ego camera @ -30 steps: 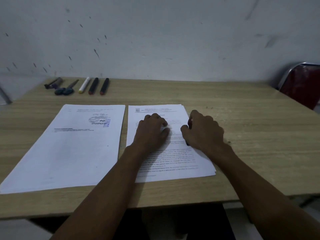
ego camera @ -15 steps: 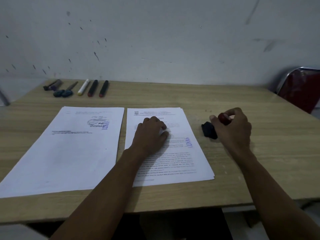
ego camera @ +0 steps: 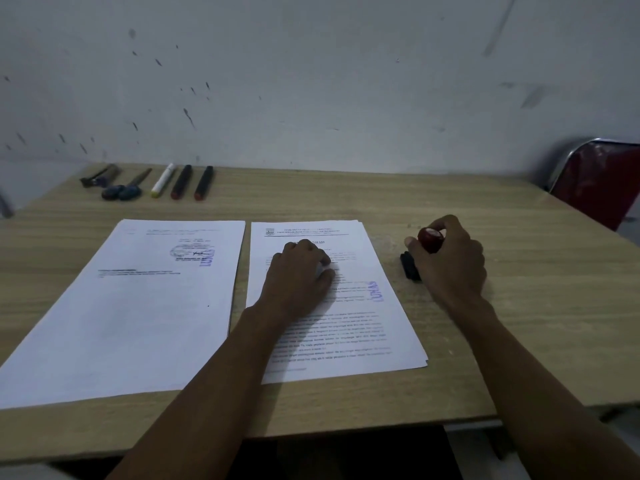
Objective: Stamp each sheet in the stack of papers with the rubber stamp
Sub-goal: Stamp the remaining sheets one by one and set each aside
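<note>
A stack of printed papers (ego camera: pixel 388 327) lies in the middle of the wooden table (ego camera: pixel 536 323). Its top sheet bears a blue stamp mark (ego camera: pixel 376 291) near the right edge. My left hand (ego camera: pixel 298 275) rests on the upper part of this sheet. My right hand (ego camera: pixel 450 261) grips the rubber stamp (ego camera: pixel 429 239) by its red knob, with the black base down on the table just right of the stack. A separate pile of stamped sheets (ego camera: pixel 131 306) lies to the left, showing a blue mark on top.
At the table's far left lie scissors (ego camera: pixel 126 188), a dark tool (ego camera: pixel 98 177), a white marker (ego camera: pixel 162 180) and two dark markers (ego camera: pixel 192 182). A red chair (ego camera: pixel 599 181) stands at the far right corner. A wall rises behind the table.
My right hand lifted the stamp off the top sheet and carried it right onto the table, leaving a blue mark on the paper. My left hand stayed on the sheet.
</note>
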Demonstrator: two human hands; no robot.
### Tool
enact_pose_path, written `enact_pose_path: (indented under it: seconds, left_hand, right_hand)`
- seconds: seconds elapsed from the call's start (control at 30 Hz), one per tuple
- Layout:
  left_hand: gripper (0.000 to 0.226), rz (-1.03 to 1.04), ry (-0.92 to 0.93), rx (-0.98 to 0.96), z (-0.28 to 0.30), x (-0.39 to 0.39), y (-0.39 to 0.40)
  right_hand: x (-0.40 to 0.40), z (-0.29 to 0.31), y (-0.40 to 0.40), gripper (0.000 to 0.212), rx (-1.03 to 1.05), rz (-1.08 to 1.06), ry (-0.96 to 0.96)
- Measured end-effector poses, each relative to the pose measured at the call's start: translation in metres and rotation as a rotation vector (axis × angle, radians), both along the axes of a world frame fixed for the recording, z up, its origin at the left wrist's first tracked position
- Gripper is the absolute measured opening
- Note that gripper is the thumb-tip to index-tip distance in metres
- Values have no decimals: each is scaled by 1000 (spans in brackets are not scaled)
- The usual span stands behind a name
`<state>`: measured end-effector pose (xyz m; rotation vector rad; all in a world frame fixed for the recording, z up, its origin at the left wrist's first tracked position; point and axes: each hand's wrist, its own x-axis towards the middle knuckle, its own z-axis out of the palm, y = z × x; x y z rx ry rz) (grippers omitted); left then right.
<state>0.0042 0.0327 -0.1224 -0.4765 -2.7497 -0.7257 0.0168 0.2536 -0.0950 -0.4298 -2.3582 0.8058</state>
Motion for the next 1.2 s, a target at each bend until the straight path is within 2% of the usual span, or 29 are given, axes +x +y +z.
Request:
enact_pose_path:
  seconds: [0.3, 0.47, 0.63, 0.87, 1.0, 1.2]
  left_hand:
    - [27, -4, 8, -16, 0, -1, 0]
    - [27, -8, 7, -3, -2, -1, 0]
    - [25, -12, 10, 0, -3, -2, 0]
    - [25, -7, 20, -3, -5, -4, 1]
    - [25, -8, 22, 9, -6, -4, 1]
    - [24, -8, 22, 10, -6, -4, 1]
  right_hand:
    - [-11, -6, 1, 37, 4, 22, -25]
    - [-10, -11, 4, 38, -29, -33, 50]
    - [-10, -12, 3, 41, 13, -43, 31]
    - [-2, -16, -2, 69, 70, 5, -157]
    - [-1, -13, -2, 56, 38, 101, -161]
    - [1, -9, -1, 59, 0, 123, -128]
